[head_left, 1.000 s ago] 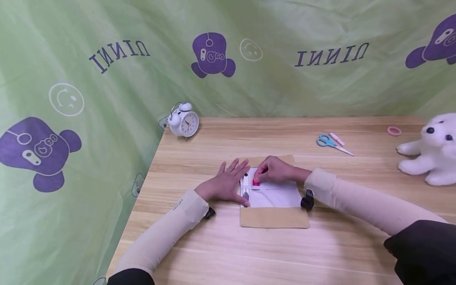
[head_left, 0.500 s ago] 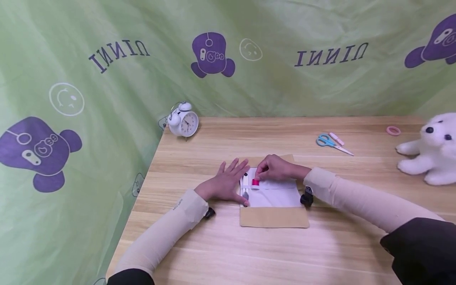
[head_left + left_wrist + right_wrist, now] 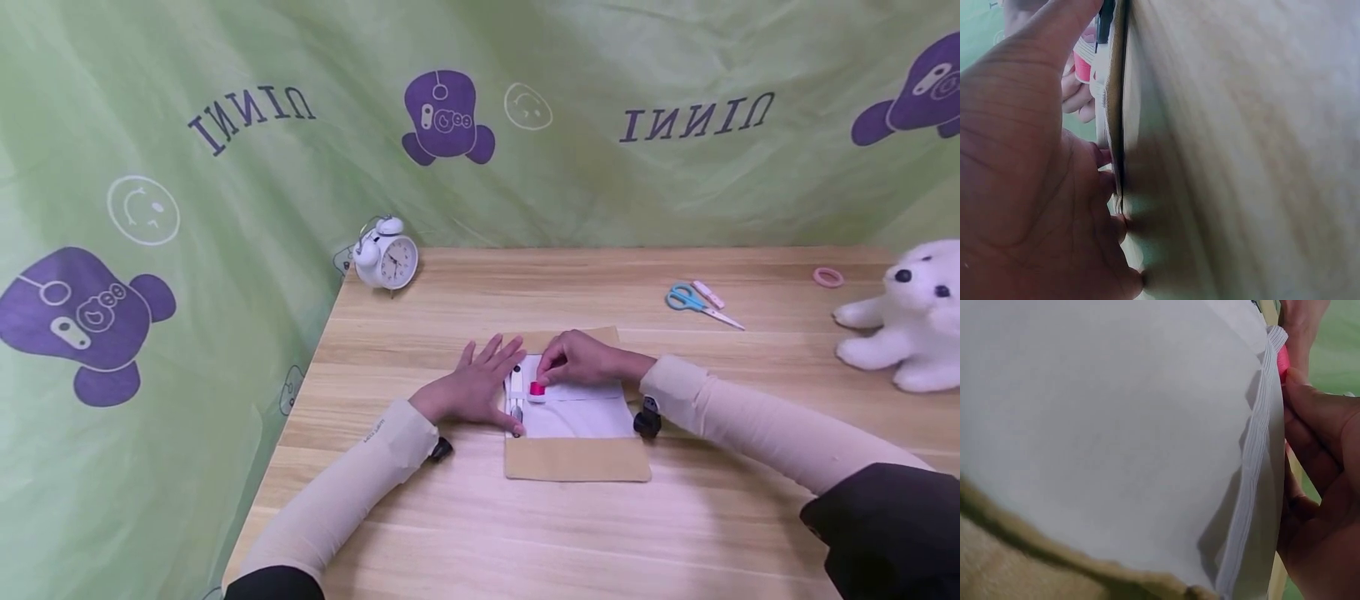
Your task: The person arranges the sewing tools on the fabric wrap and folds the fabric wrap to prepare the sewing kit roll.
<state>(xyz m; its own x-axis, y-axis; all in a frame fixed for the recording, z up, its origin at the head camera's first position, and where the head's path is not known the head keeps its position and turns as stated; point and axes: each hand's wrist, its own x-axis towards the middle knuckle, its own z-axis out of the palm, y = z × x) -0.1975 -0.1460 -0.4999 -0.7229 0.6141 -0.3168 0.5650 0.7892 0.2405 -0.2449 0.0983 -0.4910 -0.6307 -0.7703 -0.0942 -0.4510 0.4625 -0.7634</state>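
Note:
A tan fold-out fabric case (image 3: 577, 460) with a white lining lies unfolded on the table. My left hand (image 3: 476, 387) rests spread over its left edge, thumb near the lower end of a slim white-and-grey tool (image 3: 517, 393) lying along that side. My right hand (image 3: 581, 360) pinches a red thread spool (image 3: 537, 388) from above. In the right wrist view, the ribbed white elastic band (image 3: 1254, 450) runs across the lining and bulges around the spool (image 3: 1283, 361). The left wrist view also shows the red spool (image 3: 1082, 65) between the right fingers, beside the band.
Blue-handled scissors (image 3: 686, 297) and a small pink-and-white piece (image 3: 708, 292) lie back right. Farther right are a pink ring (image 3: 828, 276) and a white plush bear (image 3: 900, 333). A white alarm clock (image 3: 387, 254) stands at the back left corner, before a green curtain (image 3: 570, 192).
The red spool has shifted slightly left and downward at the elastic, with my right fingers staying on it. My left hand has kept its place on the case.

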